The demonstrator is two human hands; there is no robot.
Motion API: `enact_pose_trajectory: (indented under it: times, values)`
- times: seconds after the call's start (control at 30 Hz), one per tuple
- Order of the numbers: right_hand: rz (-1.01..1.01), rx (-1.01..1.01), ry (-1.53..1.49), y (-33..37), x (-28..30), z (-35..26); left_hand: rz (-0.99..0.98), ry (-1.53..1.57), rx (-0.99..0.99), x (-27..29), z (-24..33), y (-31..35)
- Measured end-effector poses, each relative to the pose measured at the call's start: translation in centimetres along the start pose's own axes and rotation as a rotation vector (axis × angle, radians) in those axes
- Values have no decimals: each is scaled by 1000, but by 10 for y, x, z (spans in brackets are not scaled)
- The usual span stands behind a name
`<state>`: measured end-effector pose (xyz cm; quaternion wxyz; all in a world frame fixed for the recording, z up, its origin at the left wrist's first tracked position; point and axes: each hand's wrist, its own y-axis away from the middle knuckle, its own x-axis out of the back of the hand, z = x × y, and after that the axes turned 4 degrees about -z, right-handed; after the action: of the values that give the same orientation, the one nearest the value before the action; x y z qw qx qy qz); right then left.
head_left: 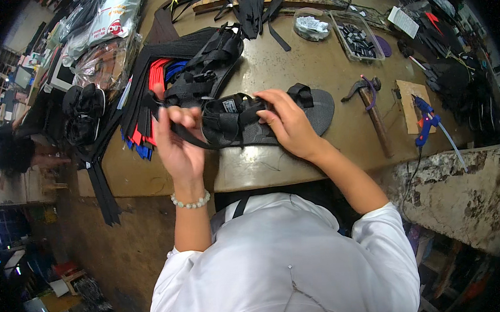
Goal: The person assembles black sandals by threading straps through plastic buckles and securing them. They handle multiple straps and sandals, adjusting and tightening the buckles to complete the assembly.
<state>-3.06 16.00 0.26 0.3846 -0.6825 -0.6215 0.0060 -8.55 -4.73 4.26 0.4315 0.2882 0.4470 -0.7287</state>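
A black strap sandal [319,113] lies on its sole on the brown worktop, its toe end toward the right. My right hand [287,122] is closed over its middle, thumb and fingers pinching a black strap there. At the heel end, my left hand [179,140] has its fingers curled around a loose black strap [190,137] that loops down beside the sole. Just behind, more black sandals [213,61] lie against a pile of black, red [157,75] and blue straps.
Farther right are a hammer [377,119], a blue glue gun [425,121] by a cardboard piece [408,101], a clear box of black buckles [358,39] and a round tub [312,25]. At the left are another pair of sandals [85,112] and plastic-wrapped goods [107,62].
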Motion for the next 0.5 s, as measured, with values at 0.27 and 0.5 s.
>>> enact_pose_trajectory:
  times: [0.27,0.5]
  values:
    - [249,-303,-452,6,-5,6,-157,-535,209,-24,-25,29]
    - [25,-132,-347,1,11,8,-206,-1397,363,-28,-27,3]
